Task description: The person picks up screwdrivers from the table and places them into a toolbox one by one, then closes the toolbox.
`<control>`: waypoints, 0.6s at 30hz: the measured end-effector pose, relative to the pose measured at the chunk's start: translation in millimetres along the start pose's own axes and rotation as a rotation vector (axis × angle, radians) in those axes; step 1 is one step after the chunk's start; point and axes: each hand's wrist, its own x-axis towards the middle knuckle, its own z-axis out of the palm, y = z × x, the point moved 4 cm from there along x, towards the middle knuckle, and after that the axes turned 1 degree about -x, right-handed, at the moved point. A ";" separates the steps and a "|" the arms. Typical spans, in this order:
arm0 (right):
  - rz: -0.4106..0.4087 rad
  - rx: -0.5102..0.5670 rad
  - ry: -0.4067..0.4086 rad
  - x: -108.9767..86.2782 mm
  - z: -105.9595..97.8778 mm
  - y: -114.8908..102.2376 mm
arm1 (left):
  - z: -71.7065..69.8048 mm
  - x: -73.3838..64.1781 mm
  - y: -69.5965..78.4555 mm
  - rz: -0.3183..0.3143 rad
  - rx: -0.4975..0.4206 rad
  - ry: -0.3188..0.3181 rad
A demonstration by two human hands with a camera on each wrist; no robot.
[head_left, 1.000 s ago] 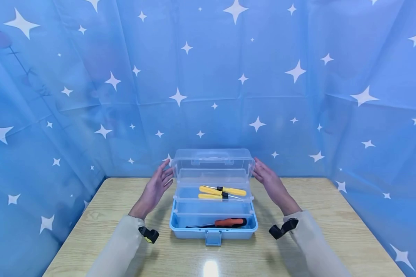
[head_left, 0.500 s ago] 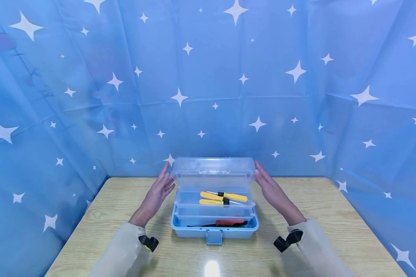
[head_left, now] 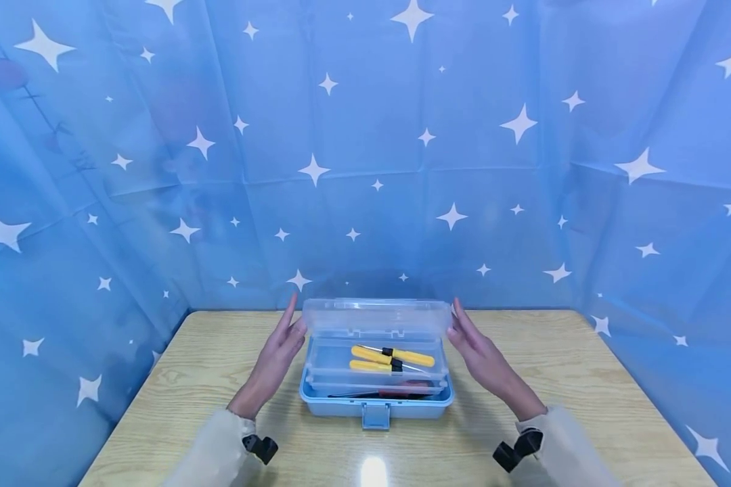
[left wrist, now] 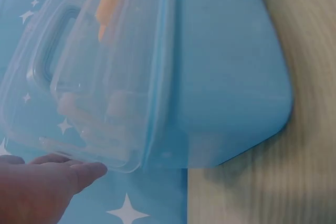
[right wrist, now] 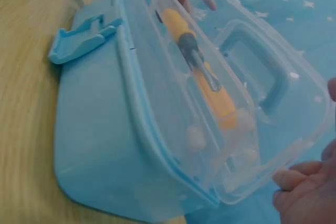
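Note:
A light-blue toolbox [head_left: 335, 410] with a clear lid [head_left: 378, 315] stands at the table's middle, its lid partly raised and tilted. My left hand [head_left: 275, 358] is at the lid's left side, fingers extended; in the left wrist view its thumb lies at the lid's edge. On the other side, my right hand [head_left: 484, 358] has straight fingers at the lid's right edge. Yellow-handled screwdrivers [head_left: 413, 358] lie in the clear upper tray [head_left: 329, 357]. Under the trays, a red-handled screwdriver [head_left: 405, 389] shows in the box bottom, partly veiled by clear plastic.
The front latch [head_left: 375, 416] hangs down, unfastened. A recessed handle [right wrist: 257, 72] is moulded in the lid. Behind the wooden table [head_left: 176, 406] hangs a blue curtain [head_left: 365, 135] with white stars, close to the back edge and along both sides.
The lid has swung forward and lower between my hands. The linked trays have come down and forward, covering more of the red-handled screwdriver. Both hands have come lower with the lid.

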 end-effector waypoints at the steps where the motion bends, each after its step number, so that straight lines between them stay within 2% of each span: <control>1: -0.004 0.007 0.000 -1.8 0.7 1.0 | 0.4 -1.6 -1.1 -0.003 0.023 0.012; 4: -0.014 0.019 0.004 -5.9 2.9 3.6 | 1.1 -6.3 -4.4 -0.011 0.061 0.029; 11: -0.049 -0.036 0.029 -13.0 7.3 4.9 | 4.3 -14.4 -10.0 -0.015 0.034 0.018; 18: -0.100 -0.077 0.028 -20.1 11.3 6.3 | 7.4 -21.9 -13.0 -0.027 -0.076 0.005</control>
